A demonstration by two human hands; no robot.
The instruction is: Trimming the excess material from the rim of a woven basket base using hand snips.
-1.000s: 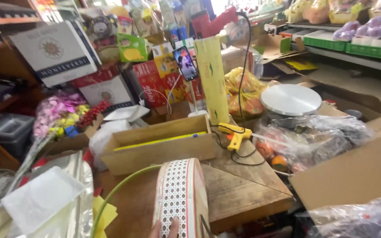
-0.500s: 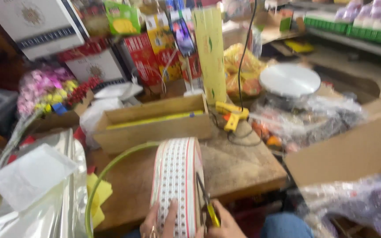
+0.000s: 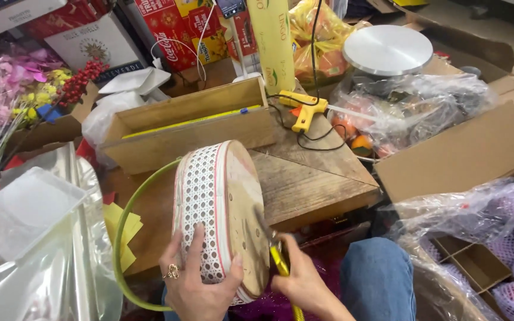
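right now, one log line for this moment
left hand: grips woven basket | right hand: holds yellow-handled tool against basket base | wooden table: glue gun

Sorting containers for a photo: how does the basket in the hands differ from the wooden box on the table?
The basket is rounded with white lattice sides and a green hoop handle; the wooden box is long, rectangular and plain. The basket is tipped on its side, gripped by the left hand; the box sits flat, untouched. Both show bare wood.
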